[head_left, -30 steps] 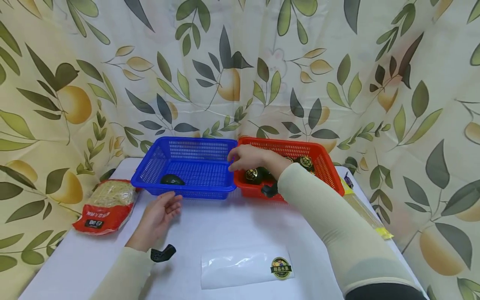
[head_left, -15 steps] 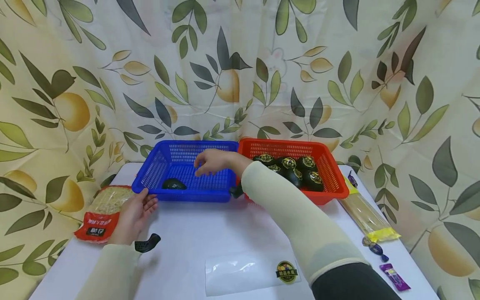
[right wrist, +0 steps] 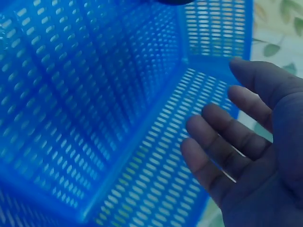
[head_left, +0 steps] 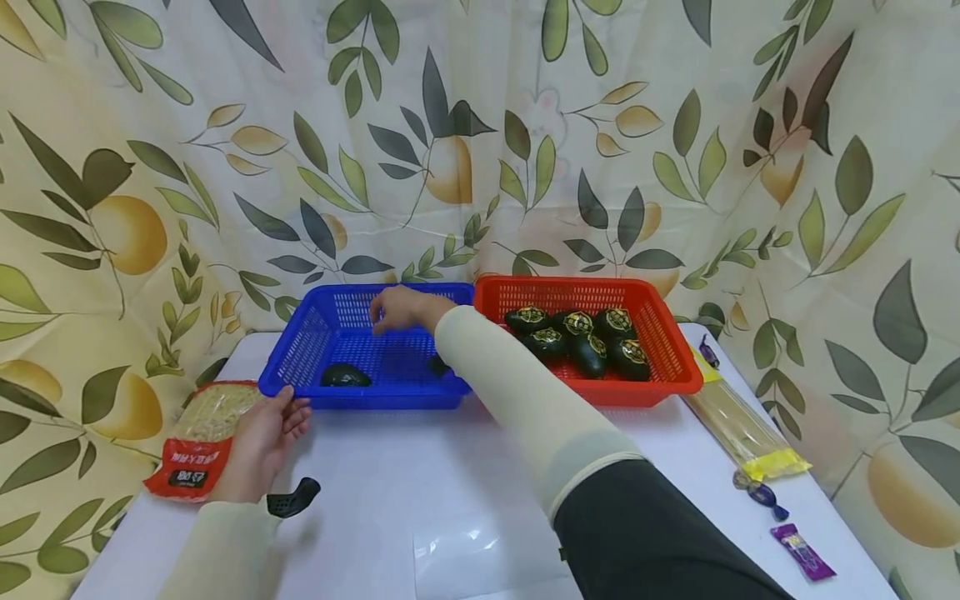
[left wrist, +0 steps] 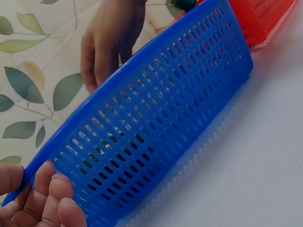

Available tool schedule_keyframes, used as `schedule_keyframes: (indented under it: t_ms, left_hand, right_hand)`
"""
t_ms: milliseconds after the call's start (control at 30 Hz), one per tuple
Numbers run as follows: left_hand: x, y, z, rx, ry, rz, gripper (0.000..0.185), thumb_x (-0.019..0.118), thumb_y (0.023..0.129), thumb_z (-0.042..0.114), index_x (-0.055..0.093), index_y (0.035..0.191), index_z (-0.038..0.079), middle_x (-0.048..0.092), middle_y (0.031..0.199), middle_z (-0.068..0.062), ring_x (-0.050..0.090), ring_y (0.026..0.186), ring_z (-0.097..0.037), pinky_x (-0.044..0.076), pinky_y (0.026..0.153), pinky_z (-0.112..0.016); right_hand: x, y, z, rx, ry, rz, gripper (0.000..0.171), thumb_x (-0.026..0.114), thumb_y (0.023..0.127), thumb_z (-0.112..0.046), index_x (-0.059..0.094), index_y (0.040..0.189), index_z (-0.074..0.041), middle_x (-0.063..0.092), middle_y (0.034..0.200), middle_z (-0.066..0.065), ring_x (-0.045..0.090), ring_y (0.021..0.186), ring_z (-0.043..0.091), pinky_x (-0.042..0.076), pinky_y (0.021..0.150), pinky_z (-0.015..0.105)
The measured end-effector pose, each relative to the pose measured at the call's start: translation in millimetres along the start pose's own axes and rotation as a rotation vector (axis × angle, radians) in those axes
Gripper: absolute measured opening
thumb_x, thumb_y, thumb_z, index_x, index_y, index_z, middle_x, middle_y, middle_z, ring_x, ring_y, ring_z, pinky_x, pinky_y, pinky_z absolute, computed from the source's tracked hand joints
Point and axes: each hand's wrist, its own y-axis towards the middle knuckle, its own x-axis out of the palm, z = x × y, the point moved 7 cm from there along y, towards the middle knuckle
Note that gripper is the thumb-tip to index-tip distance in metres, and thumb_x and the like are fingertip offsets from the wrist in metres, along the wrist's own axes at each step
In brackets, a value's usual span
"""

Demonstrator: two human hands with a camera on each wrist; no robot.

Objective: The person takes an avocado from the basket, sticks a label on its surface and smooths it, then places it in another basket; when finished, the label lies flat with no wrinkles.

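A blue plastic basket [head_left: 300, 350] stands beside a red one [head_left: 660, 350] at the back of the white table. One dark fruit [head_left: 345, 376] lies in the blue basket's front left. Several dark fruits with gold labels [head_left: 577, 337] fill the red basket. My right hand [head_left: 397, 308] hovers over the far side of the blue basket, fingers relaxed and holding nothing; the right wrist view shows its bare palm [right wrist: 222, 123] above the mesh floor [right wrist: 94, 94]. My left hand [head_left: 262, 437] touches the blue basket's front left corner [left wrist: 156, 118] with straight fingers [left wrist: 47, 198].
A red and clear noodle pack [head_left: 202, 433] lies at the left table edge. A clear plastic bag [head_left: 480, 550] lies at the front. A long spaghetti pack [head_left: 738, 429] and small wrapped sweets [head_left: 802, 552] lie on the right. A leaf-print curtain closes in the back and sides.
My right hand has moved left from the red basket's rim to above the blue basket. My left hand has slid left and forward to the blue basket's front corner.
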Motion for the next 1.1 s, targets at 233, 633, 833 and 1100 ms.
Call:
schedule_keyframes:
  t_ms: [233,633,833,1100]
  left_hand:
    - [-5.6,-6.9,-13.0,0.007,0.033,-0.012,0.027,0.044,0.111,0.039,0.051,0.127,0.018,0.069,0.099,0.007,0.065,0.096,-0.009,0.054,0.097,-0.025]
    - [-9.9,-5.6,-1.5,0.039,0.025,-0.012,0.026,0.046,0.111,0.037,0.051,0.128,0.018,0.069,0.095,0.01,0.066,0.095,-0.009,0.055,0.096,-0.025]
    - [-5.9,1.3,-0.4,0.05,0.029,-0.006,0.028,0.048,0.111,0.036,0.052,0.129,0.015,0.07,0.093,0.009,0.068,0.088,-0.007,0.057,0.089,-0.023]
    - [-3.7,3.4,0.4,0.042,0.068,-0.037,0.033,0.047,0.111,0.038,0.052,0.131,0.012,0.069,0.095,0.009,0.065,0.093,-0.009,0.056,0.091,-0.024]
  right_hand:
    - [42,28,-15,-0.062,-0.033,-0.067,0.051,0.071,0.097,-0.048,0.065,0.139,-0.018,0.064,0.14,0.001,0.059,0.127,0.017,0.048,0.107,0.029]
    - [80,41,-54,0.023,0.226,-0.515,0.073,0.079,0.092,-0.041,0.049,0.155,-0.021,0.048,0.157,0.001,0.055,0.135,0.02,0.059,0.095,0.032]
    - [81,43,-44,0.061,0.276,-0.531,0.071,0.076,0.095,-0.031,0.045,0.157,-0.016,0.048,0.157,0.004,0.052,0.139,0.022,0.059,0.097,0.037]
    - [38,13,-38,0.013,0.463,-0.367,0.064,0.085,0.083,-0.026,0.057,0.139,-0.013,0.056,0.135,0.006,0.06,0.117,0.023,0.063,0.085,0.036]
